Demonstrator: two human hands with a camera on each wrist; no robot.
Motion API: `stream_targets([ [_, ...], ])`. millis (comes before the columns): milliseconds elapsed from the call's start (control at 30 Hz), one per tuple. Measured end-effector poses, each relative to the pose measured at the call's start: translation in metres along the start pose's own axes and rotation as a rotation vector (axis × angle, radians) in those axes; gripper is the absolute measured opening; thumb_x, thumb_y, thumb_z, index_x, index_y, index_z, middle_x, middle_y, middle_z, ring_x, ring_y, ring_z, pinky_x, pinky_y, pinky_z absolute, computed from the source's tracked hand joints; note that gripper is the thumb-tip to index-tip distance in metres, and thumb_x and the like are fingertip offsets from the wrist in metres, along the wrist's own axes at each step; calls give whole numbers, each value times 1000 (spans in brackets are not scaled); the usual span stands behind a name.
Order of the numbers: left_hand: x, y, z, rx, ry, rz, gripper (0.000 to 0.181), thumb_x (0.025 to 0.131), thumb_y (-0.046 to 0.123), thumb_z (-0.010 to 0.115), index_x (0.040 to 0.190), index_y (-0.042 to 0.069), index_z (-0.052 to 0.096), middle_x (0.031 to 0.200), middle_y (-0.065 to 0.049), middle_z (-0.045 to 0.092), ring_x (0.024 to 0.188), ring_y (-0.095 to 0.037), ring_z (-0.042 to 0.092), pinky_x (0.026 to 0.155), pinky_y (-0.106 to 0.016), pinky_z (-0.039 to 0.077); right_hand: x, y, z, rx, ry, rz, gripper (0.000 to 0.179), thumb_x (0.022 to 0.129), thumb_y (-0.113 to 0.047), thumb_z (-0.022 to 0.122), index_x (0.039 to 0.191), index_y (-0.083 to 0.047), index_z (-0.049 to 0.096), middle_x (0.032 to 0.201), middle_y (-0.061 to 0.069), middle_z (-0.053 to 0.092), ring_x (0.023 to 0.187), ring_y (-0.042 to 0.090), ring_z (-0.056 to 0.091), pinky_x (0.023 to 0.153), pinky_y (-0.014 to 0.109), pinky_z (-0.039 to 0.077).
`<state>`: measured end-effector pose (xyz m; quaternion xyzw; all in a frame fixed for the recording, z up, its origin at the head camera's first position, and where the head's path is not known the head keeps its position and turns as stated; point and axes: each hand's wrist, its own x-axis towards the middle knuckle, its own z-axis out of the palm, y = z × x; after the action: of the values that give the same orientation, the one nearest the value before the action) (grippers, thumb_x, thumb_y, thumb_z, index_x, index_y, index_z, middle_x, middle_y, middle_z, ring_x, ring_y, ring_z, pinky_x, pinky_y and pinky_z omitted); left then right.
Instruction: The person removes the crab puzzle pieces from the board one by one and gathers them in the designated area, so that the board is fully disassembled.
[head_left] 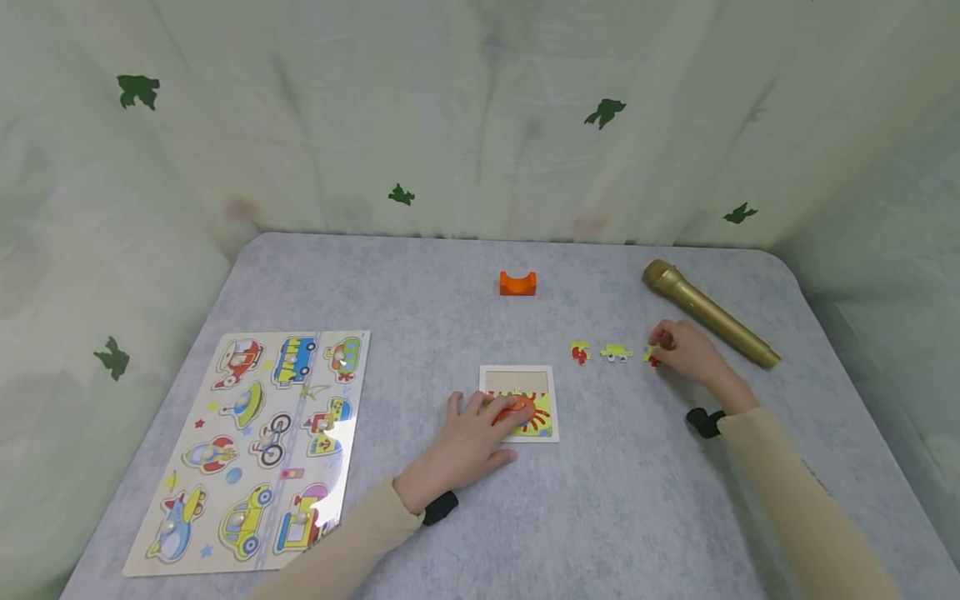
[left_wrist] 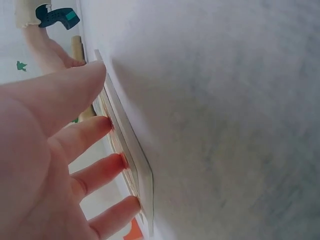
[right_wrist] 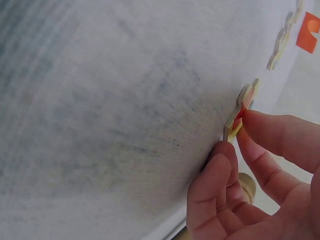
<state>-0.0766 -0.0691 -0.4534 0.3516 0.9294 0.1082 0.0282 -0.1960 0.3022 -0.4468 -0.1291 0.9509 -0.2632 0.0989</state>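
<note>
In the head view my left hand (head_left: 467, 437) lies over a small white-framed jigsaw puzzle (head_left: 555, 400), its spread fingertips touching the red and yellow picture. The upper part of the puzzle tray shows bare board. The left wrist view has the fingers (left_wrist: 102, 172) fairly straight, tips against the puzzle's face (left_wrist: 131, 172). To the right, my right hand (head_left: 690, 357) pinches a red and yellow jigsaw piece (head_left: 651, 357) at table level. Thumb and fingers meet at the piece's edge (right_wrist: 236, 120) in the right wrist view. Two more jigsaw pieces, one red and yellow (head_left: 580, 352) and one yellow-green (head_left: 617, 353), lie left of it.
A large vehicle peg puzzle board (head_left: 213, 500) covers the table's left side. An orange notched block (head_left: 517, 285) stands at the back middle. Beyond my right hand lies a gold microphone (head_left: 712, 312). Pale curtains (head_left: 480, 125) surround the grey table (head_left: 600, 517).
</note>
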Motion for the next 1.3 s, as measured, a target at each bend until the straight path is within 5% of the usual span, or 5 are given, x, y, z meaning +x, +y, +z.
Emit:
stream_targets([
  [333,-2,-8,-2,-73,-36,12,56,93,36,63,144,25,42,144,-2,42,127,-28,37,97,-61,22,-2,-17,-1,116,40,17,12,94,-4,54,102,3,59,98,18,60,81,26,57,63,34,45],
  [833,-3,-12,-3,-72,-108,25,48,94,38,60,141,34,48,149,-1,35,130,-29,32,96,-66,22,3,-114,60,263,-208,-315,16,88,2,62,104,-1,62,97,6,62,87,19,56,75,35,48],
  [1300,-2,-7,-3,-32,-117,7,48,93,37,62,139,34,49,149,-3,33,130,-31,32,94,-66,24,0,-147,81,139,-277,-274,28,76,10,64,103,1,64,94,5,60,82,18,53,76,32,46],
])
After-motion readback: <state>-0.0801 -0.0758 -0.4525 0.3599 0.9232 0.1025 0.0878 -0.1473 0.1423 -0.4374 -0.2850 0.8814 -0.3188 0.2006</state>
